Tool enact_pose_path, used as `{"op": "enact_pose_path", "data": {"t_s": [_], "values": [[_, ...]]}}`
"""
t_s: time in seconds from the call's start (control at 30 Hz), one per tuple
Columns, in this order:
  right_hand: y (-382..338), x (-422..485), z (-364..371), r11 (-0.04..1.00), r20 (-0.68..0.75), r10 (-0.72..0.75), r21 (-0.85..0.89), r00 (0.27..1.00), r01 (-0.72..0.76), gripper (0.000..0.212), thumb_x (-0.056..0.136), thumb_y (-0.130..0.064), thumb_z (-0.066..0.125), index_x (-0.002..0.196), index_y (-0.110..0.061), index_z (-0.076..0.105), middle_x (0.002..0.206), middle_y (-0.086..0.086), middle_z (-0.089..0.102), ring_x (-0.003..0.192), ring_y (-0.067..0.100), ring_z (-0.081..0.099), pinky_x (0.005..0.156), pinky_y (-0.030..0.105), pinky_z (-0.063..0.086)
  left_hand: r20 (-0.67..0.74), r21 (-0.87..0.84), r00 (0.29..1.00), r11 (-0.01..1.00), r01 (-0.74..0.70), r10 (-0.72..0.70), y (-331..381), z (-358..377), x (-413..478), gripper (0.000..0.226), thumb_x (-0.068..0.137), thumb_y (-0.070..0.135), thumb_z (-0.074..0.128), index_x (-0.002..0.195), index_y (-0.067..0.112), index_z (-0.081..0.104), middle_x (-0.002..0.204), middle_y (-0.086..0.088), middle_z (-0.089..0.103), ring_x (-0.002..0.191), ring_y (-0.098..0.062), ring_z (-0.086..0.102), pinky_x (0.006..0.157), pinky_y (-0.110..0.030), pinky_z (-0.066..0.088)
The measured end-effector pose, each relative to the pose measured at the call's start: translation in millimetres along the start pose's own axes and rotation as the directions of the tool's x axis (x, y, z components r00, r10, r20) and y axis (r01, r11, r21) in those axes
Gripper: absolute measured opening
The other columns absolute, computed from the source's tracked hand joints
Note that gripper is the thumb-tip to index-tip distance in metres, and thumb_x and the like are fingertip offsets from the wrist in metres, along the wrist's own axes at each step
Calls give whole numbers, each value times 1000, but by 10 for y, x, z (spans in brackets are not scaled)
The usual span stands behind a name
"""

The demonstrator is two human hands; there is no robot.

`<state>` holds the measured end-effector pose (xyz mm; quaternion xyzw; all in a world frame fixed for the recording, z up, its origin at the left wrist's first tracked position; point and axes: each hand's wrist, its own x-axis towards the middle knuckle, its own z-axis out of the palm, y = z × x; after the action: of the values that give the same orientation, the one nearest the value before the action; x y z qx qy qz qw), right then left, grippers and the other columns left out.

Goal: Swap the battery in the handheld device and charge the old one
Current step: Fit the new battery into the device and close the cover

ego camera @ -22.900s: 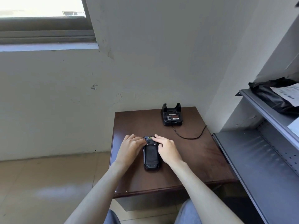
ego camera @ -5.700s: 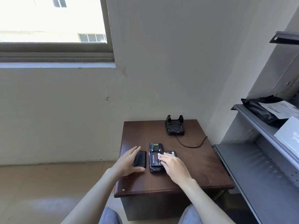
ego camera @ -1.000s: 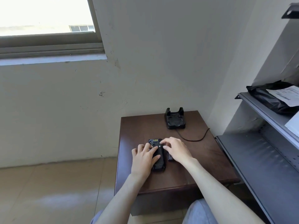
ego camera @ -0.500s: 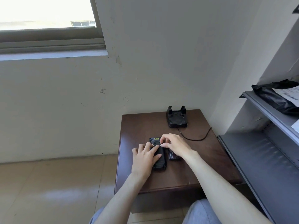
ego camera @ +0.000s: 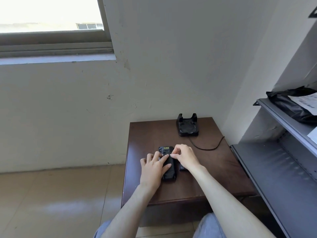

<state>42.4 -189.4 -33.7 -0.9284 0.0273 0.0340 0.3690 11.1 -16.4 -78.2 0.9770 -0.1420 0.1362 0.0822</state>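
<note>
Right hand (ego camera: 186,158) has curled, fingers (ego camera: 176,149) pinching device (ego camera: 170,172); left hand (ego camera: 153,169) presses it, fingers (ego camera: 158,156) straight.

Dark wood table (ego camera: 214,172), smooth with a soft sheen. Handheld device (ego camera: 169,170) on it, matt black plastic. Far cradle (ego camera: 187,125), black plastic too, slightly shinier. On the right, grey painted metal shelving (ego camera: 274,169), matt, and up there a glossy black plastic bag (ego camera: 291,107) with a white paper label (ego camera: 307,102). Wall (ego camera: 171,66) is matt, scuffed plaster. Floor tiles (ego camera: 60,194) are glossy.

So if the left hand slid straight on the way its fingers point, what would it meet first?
Most likely the right hand, pinching at the black rectangular handheld device just beyond the fingertips of the left hand; they look almost touching, though depth is unclear.
</note>
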Motion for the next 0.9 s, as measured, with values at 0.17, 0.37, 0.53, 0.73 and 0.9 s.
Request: {"op": "enact_pose_path", "data": {"t_s": [0.17,0.37,0.53,0.73,0.9], "values": [[-106,-102,115,995,-91,48,-79,995,-56,15,88,-28,71,77,-23,62,89,-4,63,85,19,61,66,33,47,22,-43,1000,999,9,-8,-8,-57,1,36,97,57,48,130,44,55,116,9,58,103,-26,53,79,-41,39],[-105,-126,145,993,-121,47,-103,992,-59,20,85,-33,75,78,-24,60,85,-8,58,91,18,57,67,34,45,23,-153,999,987,46,-43,-108,-185,197,22,102,43,50,109,40,70,99,14,59,107,-20,47,81,-37,26],[-105,-100,133,992,-116,77,-89,990,-88,22,82,-34,79,76,-24,61,81,-8,62,81,16,60,66,36,51,63,-326,990,935,138,-124,-215,-168,358,8,94,38,65,97,36,72,97,12,54,103,-20,45,81,-35,29],[-107,-48,92,993,-73,82,-82,994,-88,23,82,-36,78,78,-23,60,80,-7,65,79,16,62,61,32,46,124,-399,978,893,207,-171,-261,-101,422,11,90,48,67,96,40,66,100,12,51,105,-16,42,84,-38,31],[-108,-77,95,994,-60,84,-70,995,-89,21,84,-35,76,81,-22,60,80,-6,66,77,16,62,62,33,46,125,-428,975,876,221,-184,-306,-60,392,17,88,56,66,95,41,63,96,15,51,104,-14,43,84,-38,31]]}}
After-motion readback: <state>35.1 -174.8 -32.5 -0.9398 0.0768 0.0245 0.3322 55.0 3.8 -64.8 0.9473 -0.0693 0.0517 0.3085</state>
